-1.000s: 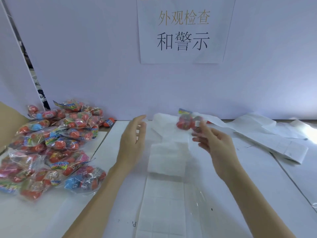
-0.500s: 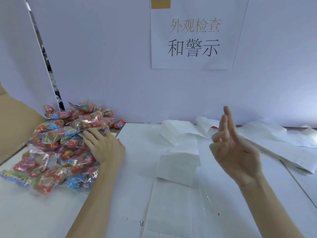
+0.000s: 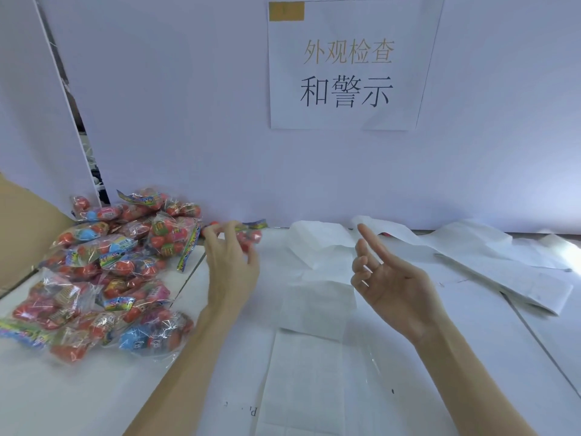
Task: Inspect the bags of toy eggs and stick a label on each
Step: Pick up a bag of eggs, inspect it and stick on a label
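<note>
Left hand (image 3: 231,262) has lifted 1 bag (image 3: 248,236) off the pile (image 3: 103,269).

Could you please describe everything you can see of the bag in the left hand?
The small clear plastic bag of red toy eggs has a colourful printed header strip at its far end. The left hand pinches it by the fingertips just right of the pile of similar egg bags, above the white table. Motion blur hides finer detail.

Bag pile (image 3: 103,278) blocks left; label strips (image 3: 317,313) seemingly flat, passable centre.
</note>
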{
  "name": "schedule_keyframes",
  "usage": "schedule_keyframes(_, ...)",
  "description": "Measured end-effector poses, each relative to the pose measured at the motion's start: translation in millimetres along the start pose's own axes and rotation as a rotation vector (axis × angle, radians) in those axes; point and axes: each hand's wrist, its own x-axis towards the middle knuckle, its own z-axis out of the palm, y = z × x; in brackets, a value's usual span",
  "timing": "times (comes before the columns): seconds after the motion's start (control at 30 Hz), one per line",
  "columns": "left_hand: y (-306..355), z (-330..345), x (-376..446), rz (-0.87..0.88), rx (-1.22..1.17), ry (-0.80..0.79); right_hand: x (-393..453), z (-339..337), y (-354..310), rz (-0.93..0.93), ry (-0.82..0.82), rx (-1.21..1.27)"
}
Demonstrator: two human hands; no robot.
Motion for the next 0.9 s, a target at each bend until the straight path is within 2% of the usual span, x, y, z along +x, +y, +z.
schedule_keyframes(0.23,36,11,-18,0.216,-0.364,-0.01,4,4,5,0.051,0.184,-0.117)
schedule_keyframes(0.4,51,10,-28,0.464,-0.415,-0.151,7,10,15,0.058,0.263,-0.347)
schedule_keyframes(0.47,53,10,-30,0.504,-0.428,-0.212,6,10,17,0.028,0.287,-0.47)
schedule_keyframes(0.57,55,11,-34,0.355,-0.566,-0.341,6,8,19,-0.029,0.306,-0.548)
schedule_keyframes(0.63,59,10,-34,0.087,-0.762,-0.428,6,8,20,-0.059,0.269,-0.547)
schedule_keyframes(0.7,60,9,-28,-0.197,-0.862,-0.458,4,9,20,-0.074,0.247,-0.575)
schedule_keyframes(0.77,53,8,-22,-0.277,-0.795,-0.434,3,10,20,-0.063,0.248,-0.613)
schedule_keyframes(0.9,47,8,-23,-0.303,-0.801,-0.44,4,18,23,-0.041,0.325,-0.699)
